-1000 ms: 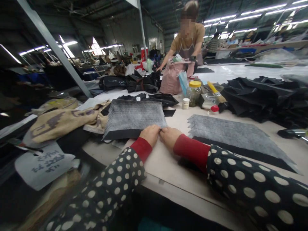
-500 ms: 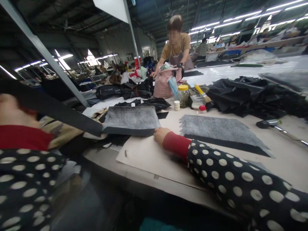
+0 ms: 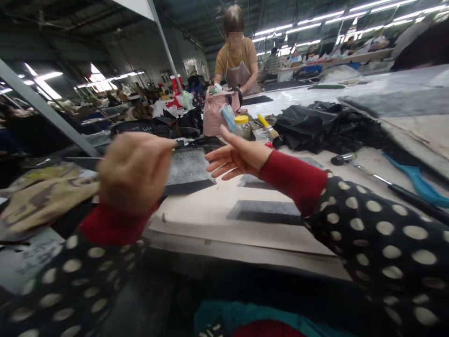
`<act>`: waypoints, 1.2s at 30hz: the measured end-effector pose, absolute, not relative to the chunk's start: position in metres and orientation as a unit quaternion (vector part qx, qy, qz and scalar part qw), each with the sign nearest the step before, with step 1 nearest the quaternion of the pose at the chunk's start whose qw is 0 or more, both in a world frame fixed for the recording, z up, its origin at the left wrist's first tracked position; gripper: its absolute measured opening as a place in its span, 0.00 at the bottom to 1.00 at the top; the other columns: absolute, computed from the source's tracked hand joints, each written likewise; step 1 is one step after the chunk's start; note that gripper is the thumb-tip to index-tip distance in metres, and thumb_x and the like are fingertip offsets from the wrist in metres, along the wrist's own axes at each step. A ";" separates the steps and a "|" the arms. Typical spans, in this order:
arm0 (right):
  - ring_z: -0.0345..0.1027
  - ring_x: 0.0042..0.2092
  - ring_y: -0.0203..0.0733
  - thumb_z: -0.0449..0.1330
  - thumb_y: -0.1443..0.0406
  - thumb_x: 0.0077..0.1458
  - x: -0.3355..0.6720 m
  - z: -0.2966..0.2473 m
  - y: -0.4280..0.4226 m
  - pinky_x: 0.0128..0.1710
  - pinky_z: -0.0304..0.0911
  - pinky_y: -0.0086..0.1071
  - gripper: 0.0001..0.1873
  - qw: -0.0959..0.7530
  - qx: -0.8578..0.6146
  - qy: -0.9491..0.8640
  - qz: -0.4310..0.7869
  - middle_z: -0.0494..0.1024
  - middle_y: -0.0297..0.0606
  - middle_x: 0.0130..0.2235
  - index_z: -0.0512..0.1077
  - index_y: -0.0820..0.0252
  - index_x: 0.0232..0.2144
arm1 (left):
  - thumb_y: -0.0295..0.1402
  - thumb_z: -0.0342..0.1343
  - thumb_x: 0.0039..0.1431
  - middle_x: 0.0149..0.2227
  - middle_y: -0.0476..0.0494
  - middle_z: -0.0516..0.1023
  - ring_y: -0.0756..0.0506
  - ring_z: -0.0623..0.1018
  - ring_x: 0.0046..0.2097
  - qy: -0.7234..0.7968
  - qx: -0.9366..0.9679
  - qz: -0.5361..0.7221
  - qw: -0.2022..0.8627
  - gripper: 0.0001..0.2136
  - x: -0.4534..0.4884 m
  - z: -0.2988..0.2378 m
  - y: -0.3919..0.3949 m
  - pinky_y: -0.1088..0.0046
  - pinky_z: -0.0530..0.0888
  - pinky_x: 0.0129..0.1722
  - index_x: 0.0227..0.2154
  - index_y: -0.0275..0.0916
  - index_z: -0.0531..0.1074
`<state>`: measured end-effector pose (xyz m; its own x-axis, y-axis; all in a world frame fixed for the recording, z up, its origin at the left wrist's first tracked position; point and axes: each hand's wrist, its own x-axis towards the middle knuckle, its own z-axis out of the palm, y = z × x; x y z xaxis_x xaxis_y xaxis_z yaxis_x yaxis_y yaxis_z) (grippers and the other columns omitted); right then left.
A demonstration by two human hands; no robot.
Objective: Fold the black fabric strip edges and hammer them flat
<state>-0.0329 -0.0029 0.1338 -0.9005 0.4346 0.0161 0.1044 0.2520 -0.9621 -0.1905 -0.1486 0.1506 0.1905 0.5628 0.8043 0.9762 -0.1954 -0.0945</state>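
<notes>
My left hand (image 3: 135,173) is raised in front of the table's left part, fingers curled into a blurred pinch. Whatever it may hold cannot be made out. Facing it, my right hand (image 3: 242,157) hovers open, fingers spread, nothing in them. Behind and between the hands lies a stack of grey fabric pieces with black edges (image 3: 187,166), partly hidden by the left hand. A similar grey and black piece (image 3: 264,210) rests on the pale board (image 3: 196,210) below my right hand. More such pieces (image 3: 257,181) show partly behind the right wrist.
At the back stand a pink bag (image 3: 214,114), a yellow-lidded jar (image 3: 242,126) and a yellow-handled brush (image 3: 268,126). Black pieces (image 3: 315,124) are heaped at right, near a hammer (image 3: 345,159). Camouflage cloth (image 3: 49,192) lies left. Across the table a person (image 3: 236,61) handles the bag.
My left hand has come inward from the left edge; the long black strip no longer stretches from it. My right hand has lifted off the stack and opened. The view has shifted right.
</notes>
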 end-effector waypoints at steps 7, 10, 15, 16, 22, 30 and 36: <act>0.64 0.22 0.27 0.55 0.69 0.51 0.043 0.126 -0.009 0.21 0.63 0.21 0.05 0.204 -0.267 -0.722 0.605 0.70 0.29 0.21 0.69 0.66 0.30 | 0.33 0.48 0.57 0.37 0.45 0.72 0.46 0.71 0.39 -0.393 -0.828 -0.245 0.317 0.06 -0.101 0.112 -0.098 0.68 0.69 0.39 0.35 0.39 0.67; 0.63 0.23 0.26 0.55 0.69 0.50 0.069 0.115 -0.009 0.22 0.62 0.20 0.05 0.223 -0.226 -0.812 0.489 0.69 0.26 0.21 0.71 0.65 0.28 | 0.39 0.50 0.56 0.46 0.42 0.68 0.44 0.68 0.47 -0.440 -0.829 -0.294 0.181 0.14 -0.100 0.117 -0.088 0.67 0.67 0.45 0.43 0.39 0.65; 0.63 0.29 0.26 0.55 0.62 0.49 0.115 0.123 -0.014 0.30 0.59 0.23 0.10 0.298 -0.189 -0.897 0.266 0.71 0.26 0.26 0.73 0.60 0.31 | 0.37 0.53 0.53 0.44 0.45 0.69 0.47 0.71 0.42 -0.462 -0.847 -0.250 -0.087 0.20 -0.119 0.116 -0.074 0.71 0.68 0.42 0.49 0.38 0.61; 0.62 0.30 0.26 0.54 0.60 0.50 0.125 0.121 -0.014 0.30 0.58 0.24 0.12 0.318 -0.198 -0.897 0.234 0.72 0.26 0.27 0.73 0.60 0.32 | 0.36 0.53 0.53 0.42 0.46 0.70 0.48 0.71 0.41 -0.465 -0.844 -0.238 -0.125 0.19 -0.124 0.112 -0.073 0.72 0.68 0.42 0.47 0.38 0.63; 0.60 0.23 0.28 0.51 0.48 0.48 0.180 0.069 -0.005 0.22 0.56 0.26 0.22 0.312 -0.352 -0.852 0.230 0.68 0.30 0.20 0.71 0.61 0.28 | 0.31 0.54 0.51 0.35 0.48 0.70 0.50 0.70 0.36 -0.510 -0.763 -0.238 -0.317 0.18 -0.159 0.070 -0.074 0.75 0.66 0.37 0.46 0.36 0.65; 0.65 0.28 0.37 0.56 0.46 0.41 0.206 0.018 -0.006 0.27 0.63 0.29 0.27 0.252 -0.480 -0.773 0.329 0.73 0.36 0.29 0.69 0.59 0.38 | 0.29 0.55 0.49 0.29 0.50 0.67 0.54 0.67 0.29 -0.499 -0.610 -0.345 -0.510 0.20 -0.166 0.021 -0.082 0.77 0.63 0.31 0.46 0.34 0.62; 0.66 0.40 0.42 0.56 0.48 0.40 0.203 0.014 -0.009 0.37 0.63 0.32 0.28 0.274 -0.522 -0.754 0.289 0.73 0.39 0.41 0.68 0.54 0.43 | 0.29 0.55 0.48 0.27 0.51 0.68 0.54 0.67 0.28 -0.529 -0.595 -0.353 -0.492 0.22 -0.166 0.014 -0.083 0.76 0.63 0.30 0.48 0.33 0.61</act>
